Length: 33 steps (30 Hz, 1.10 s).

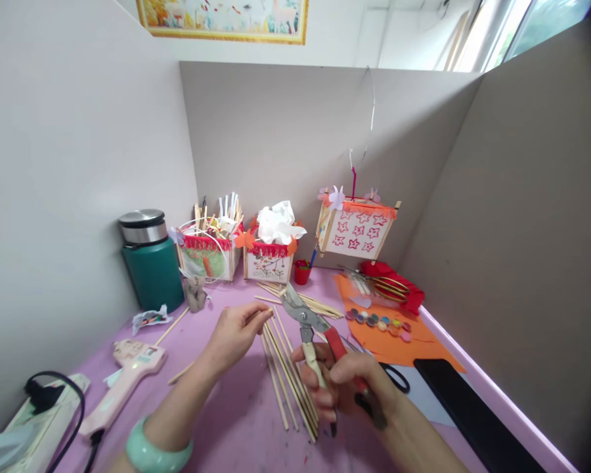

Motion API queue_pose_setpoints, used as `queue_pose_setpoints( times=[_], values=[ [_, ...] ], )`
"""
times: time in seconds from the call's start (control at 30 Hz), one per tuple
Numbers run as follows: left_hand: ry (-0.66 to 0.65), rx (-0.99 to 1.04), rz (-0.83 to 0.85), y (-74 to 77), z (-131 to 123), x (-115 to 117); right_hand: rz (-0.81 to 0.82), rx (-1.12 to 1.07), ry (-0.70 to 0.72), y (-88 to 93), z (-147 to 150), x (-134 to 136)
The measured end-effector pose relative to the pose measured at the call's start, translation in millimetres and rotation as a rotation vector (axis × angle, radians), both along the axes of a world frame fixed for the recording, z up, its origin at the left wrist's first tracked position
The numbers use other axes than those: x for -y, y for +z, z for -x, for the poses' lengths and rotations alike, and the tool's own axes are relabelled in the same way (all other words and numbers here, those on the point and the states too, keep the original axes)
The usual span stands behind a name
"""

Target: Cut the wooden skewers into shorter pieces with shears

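Note:
My left hand, a green bangle on its wrist, pinches a thin wooden stick whose pale tip shows at the fingertips; most of it is hidden. A stick end shows left of the forearm; I cannot tell whether it is the same one. Pruning shears with one red and one cream handle are in my right hand, blades pointing up and left, parted from the stick tip. Under and between the hands lies a bundle of thin wooden sticks on the purple table. More sticks lie behind the shears.
A glue gun, power strip and green flask stand left. Two decorated boxes and a red cup are behind; a paper lantern hangs above. Orange paper, paint pots, scissors and a black phone-like slab lie right.

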<state>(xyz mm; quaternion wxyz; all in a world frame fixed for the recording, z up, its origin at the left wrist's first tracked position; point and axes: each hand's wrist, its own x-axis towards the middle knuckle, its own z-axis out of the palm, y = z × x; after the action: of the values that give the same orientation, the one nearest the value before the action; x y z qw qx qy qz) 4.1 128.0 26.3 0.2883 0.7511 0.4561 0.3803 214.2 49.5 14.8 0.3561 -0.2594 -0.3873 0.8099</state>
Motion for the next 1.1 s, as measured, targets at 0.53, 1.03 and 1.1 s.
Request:
queue_pose_setpoints(
  times=[0.53, 1.03, 1.1],
  values=[
    [-0.022, -0.121, -0.068, -14.1, -7.3, -0.2, -0.574, 1.716, -0.266, 6.0, -59.5, 1.1],
    [0.013, 0.034, -0.222, 0.2, -6.0, 11.2, -1.05, 1.162, -0.467, 3.9, -15.0, -4.4],
    [-0.003, 0.071, -0.233, 0.3, -5.0, 11.7, -1.1, 1.149, -0.471, -0.2, -7.7, -2.7]
  ],
)
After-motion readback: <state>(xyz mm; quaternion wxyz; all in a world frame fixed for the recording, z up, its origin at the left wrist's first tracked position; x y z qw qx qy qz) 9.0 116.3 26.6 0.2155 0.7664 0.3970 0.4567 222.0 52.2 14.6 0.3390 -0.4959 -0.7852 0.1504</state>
